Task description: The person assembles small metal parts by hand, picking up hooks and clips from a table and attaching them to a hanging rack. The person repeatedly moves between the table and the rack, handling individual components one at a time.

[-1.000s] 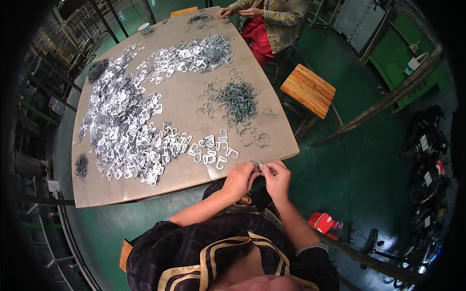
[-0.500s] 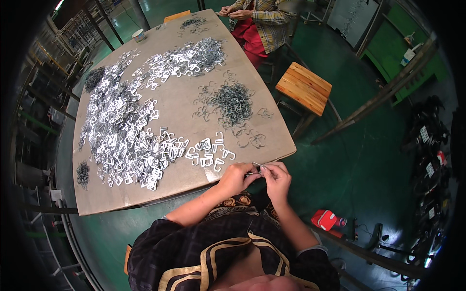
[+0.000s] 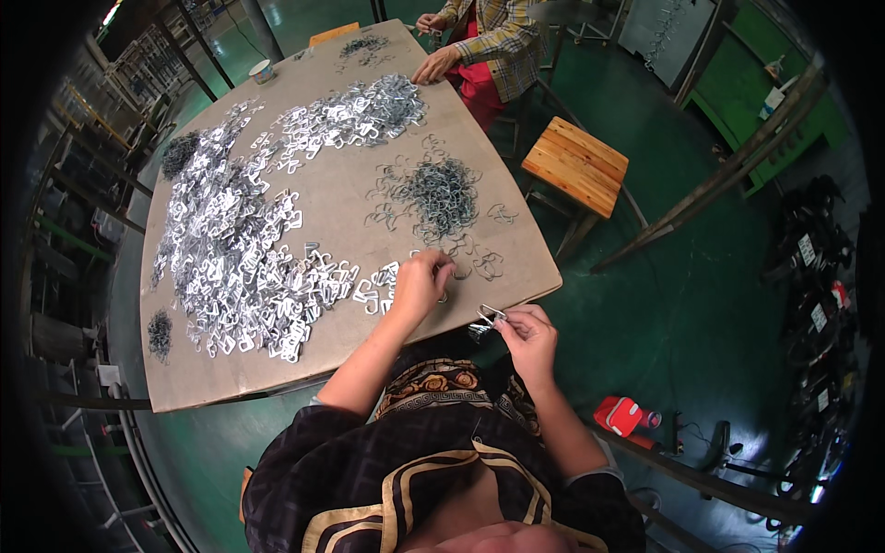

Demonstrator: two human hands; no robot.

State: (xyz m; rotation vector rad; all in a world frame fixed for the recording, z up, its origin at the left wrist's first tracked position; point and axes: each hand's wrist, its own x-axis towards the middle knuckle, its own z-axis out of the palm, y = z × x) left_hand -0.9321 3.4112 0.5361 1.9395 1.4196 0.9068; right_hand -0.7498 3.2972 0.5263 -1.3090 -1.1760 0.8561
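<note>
My left hand (image 3: 421, 281) reaches onto the brown table (image 3: 350, 198), its fingers curled over small flat metal pieces (image 3: 376, 281) near the front edge; whether it grips one is hidden. My right hand (image 3: 527, 334) hovers just off the table edge and pinches a small metal wire clip (image 3: 489, 317). A dark heap of wire rings (image 3: 442, 192) lies beyond my left hand, with loose rings (image 3: 487, 264) scattered near it. A wide spread of shiny flat metal pieces (image 3: 230, 258) covers the left half of the table.
Another person in a plaid shirt (image 3: 493, 37) works at the far end, a hand (image 3: 433, 66) on the table. A wooden stool (image 3: 576, 166) stands right of the table. A red object (image 3: 625, 415) lies on the green floor. Racks line the left side.
My left hand has left the right hand and moved forward onto the table among the flat pieces. My right hand stays at the edge with the wire clip.
</note>
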